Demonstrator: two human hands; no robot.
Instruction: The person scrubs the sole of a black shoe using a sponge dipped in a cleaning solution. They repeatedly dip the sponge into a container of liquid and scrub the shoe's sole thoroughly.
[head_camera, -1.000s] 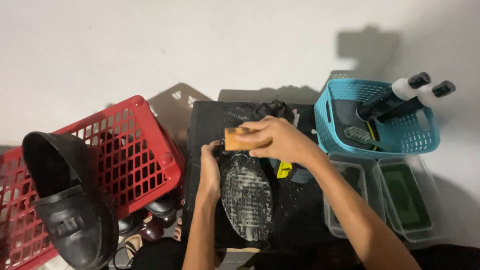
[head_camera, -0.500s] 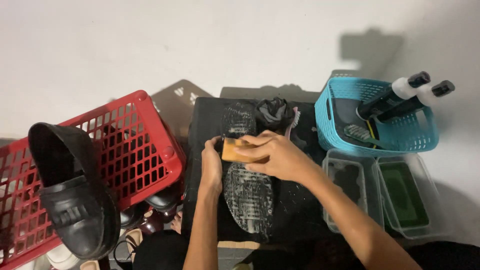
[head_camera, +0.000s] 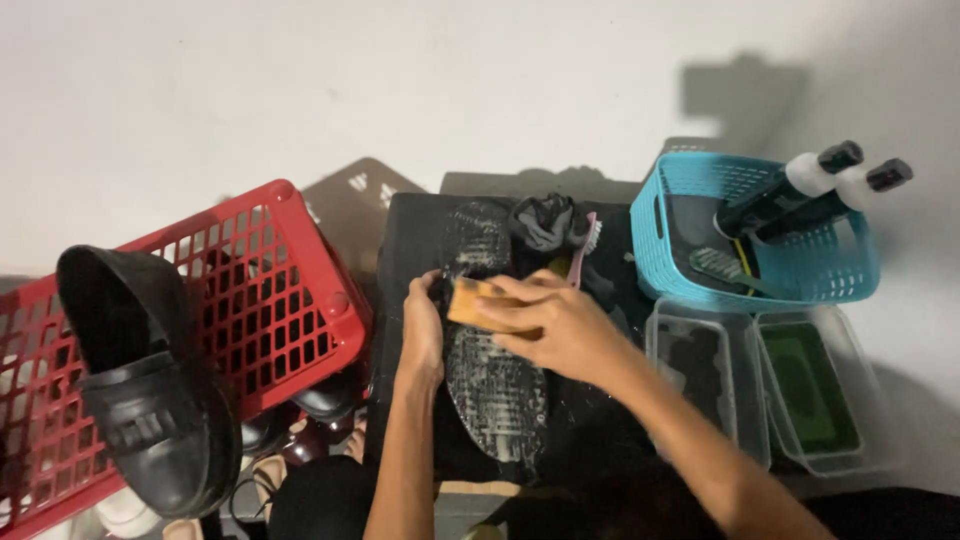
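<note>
Right hand (head_camera: 555, 325) clenched around a tan scrubbing block (head_camera: 478, 303), pressed onto the wet, foamy sole of a black shoe (head_camera: 490, 370) lying sole-up along the middle of a black work mat (head_camera: 410, 240). Left hand (head_camera: 424, 332) curled over the shoe's left edge, fingers gripping it just beside the block. Toe end of the sole reaching toward the mat's far edge, heel end near the mat's near edge. At the mat's far edge, close to the toe, a crumpled dark grey cloth (head_camera: 545, 222) with a pink-handled brush (head_camera: 583, 242) lying just beside it on the right. Off the mat's right edge, a blue plastic basket (head_camera: 660, 250) carrying two white bottles with black caps (head_camera: 820, 180) tilted against its far right corner, plus a brush (head_camera: 725, 268) on its floor. Nearer than the basket, two clear plastic tubs side by side: a left tub (head_camera: 700, 370) with something dark inside, a right tub (head_camera: 810, 390) with green contents. Off the mat's left edge, a red plastic crate (head_camera: 280, 290) tipped at an angle, a black loafer (head_camera: 140, 400) resting on its near left part, opening facing away. Further dark shoes (head_camera: 300, 420) in shadow below the crate's right corner, details too dim to tell
</note>
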